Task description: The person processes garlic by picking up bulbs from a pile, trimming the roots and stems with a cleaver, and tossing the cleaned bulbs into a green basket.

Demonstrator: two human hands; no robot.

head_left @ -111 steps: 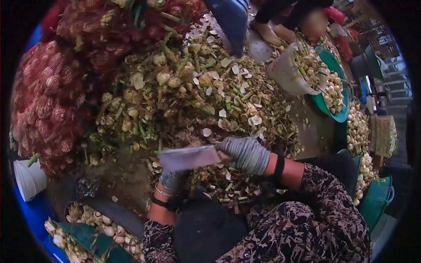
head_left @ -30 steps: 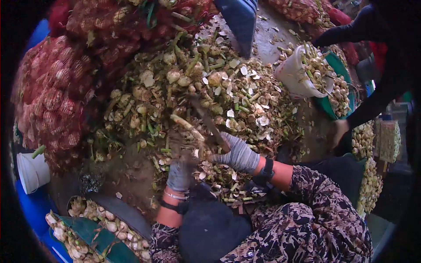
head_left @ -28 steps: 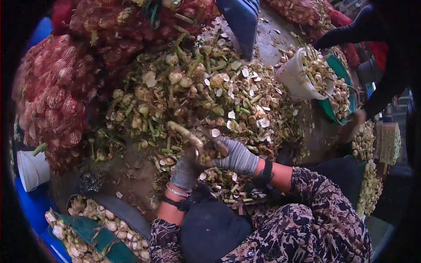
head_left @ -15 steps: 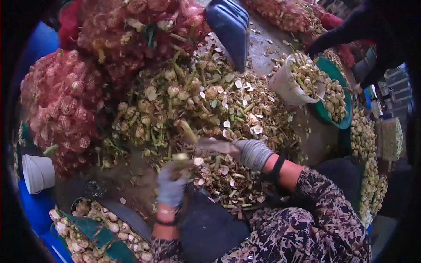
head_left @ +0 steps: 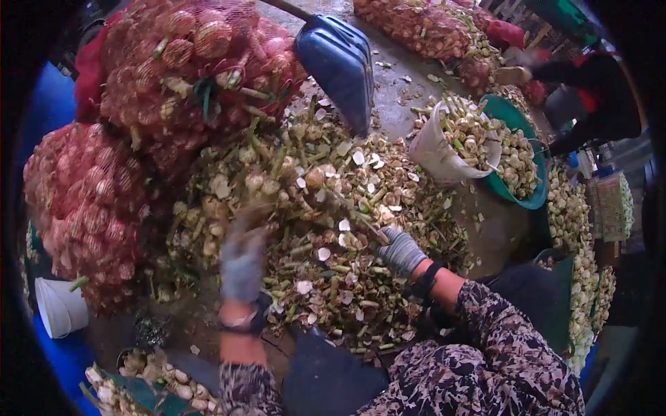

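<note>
My right hand (head_left: pixel 401 251), in a grey glove, is closed round the handle of a knife (head_left: pixel 371 227). Its thin blade points up and left over the trimmings. On the left, my gloved left hand (head_left: pixel 243 262) reaches to the near edge of a heap of garlic bulbs (head_left: pixel 208 218) with stalks. Motion smears its fingers, so whether they hold anything cannot be made out. Between and in front of both hands lie cut stalks and pale root discs (head_left: pixel 333 277).
Red mesh sacks (head_left: pixel 90 201) of garlic stand at left. A blue shovel (head_left: pixel 340 66) lies at the back. A white bucket (head_left: pixel 444 149) leans in a green tub (head_left: pixel 534 197) of bulbs. A white pail (head_left: pixel 59 305) is at left. Another person (head_left: pixel 590 97) bends at upper right.
My left hand has moved up and left to the heap from beside the knife, where it held a stalked garlic bulb. The right hand has drawn slightly back, and the view has shifted.
</note>
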